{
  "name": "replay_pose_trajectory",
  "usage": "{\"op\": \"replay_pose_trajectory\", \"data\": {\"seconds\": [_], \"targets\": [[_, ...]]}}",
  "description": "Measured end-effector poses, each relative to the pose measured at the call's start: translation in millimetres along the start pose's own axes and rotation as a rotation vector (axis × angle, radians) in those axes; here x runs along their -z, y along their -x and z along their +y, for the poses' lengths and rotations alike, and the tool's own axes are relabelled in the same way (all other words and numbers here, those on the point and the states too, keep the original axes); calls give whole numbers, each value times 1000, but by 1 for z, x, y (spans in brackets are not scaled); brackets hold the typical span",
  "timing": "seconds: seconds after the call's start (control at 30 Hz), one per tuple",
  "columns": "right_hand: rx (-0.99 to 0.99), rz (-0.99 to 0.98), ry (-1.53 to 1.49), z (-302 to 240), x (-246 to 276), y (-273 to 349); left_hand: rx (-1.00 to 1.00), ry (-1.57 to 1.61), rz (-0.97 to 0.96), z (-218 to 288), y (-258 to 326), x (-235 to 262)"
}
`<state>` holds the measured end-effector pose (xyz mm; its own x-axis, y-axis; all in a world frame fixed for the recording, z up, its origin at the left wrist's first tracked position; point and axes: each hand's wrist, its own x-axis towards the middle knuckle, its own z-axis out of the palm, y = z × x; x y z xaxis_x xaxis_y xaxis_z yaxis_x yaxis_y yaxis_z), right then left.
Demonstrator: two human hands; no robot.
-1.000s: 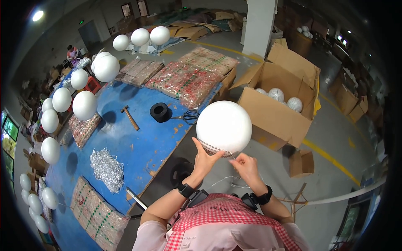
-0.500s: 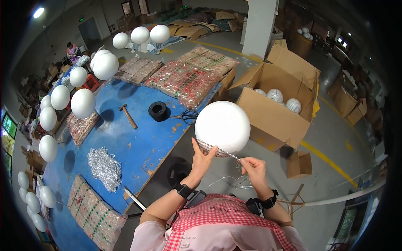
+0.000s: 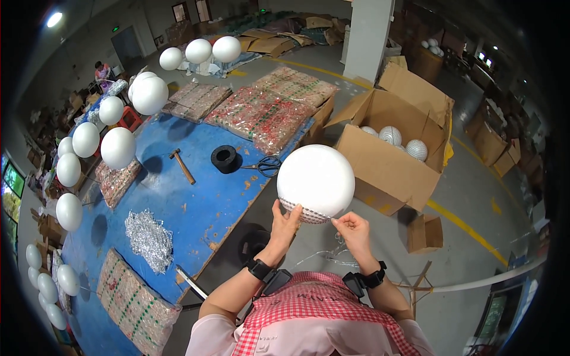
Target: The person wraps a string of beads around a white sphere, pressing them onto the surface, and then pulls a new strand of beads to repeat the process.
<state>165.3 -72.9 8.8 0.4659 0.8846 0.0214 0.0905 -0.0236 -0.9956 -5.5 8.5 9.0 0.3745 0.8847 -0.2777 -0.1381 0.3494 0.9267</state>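
A large white ball (image 3: 316, 180) is in front of me, with silver bead string (image 3: 310, 215) wound in rows around its lower part. My left hand (image 3: 285, 226) holds the ball from its lower left, thumb pressed on the beads. At the ball's lower right, my right hand (image 3: 352, 231) pinches the bead string close to the surface. Loose string hangs below that hand and trails (image 3: 323, 256) toward my apron.
A blue table (image 3: 196, 204) at left carries a hammer (image 3: 182, 167), a black spool (image 3: 224, 158), scissors (image 3: 265, 167), a silver bead pile (image 3: 148, 240) and bagged goods (image 3: 133, 299). White balls (image 3: 118, 148) stand above it. An open carton (image 3: 386, 163) at right holds silver-striped balls (image 3: 390, 135).
My right hand has moved up and left, closer to the ball. The stretch of string between it and the ball has shortened. My left thumb has shifted slightly left along the beads.
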Motion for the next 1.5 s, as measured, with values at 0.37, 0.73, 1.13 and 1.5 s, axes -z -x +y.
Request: {"op": "replay_pose_trajectory", "data": {"seconds": [0.37, 0.73, 1.13, 1.5], "targets": [[58, 26, 253, 1, -12, -8, -148, -187, 168, -17, -12, 9], [-188, -326, 336, -12, 23, 6, -176, -221, 53, -15, -12, 6], [120, -83, 91, -45, 30, 23, -193, -190, 50, -9, -9, 1], [42, 32, 289, -29, 20, 10, -170, -50, 15, -13, -12, 3]]}}
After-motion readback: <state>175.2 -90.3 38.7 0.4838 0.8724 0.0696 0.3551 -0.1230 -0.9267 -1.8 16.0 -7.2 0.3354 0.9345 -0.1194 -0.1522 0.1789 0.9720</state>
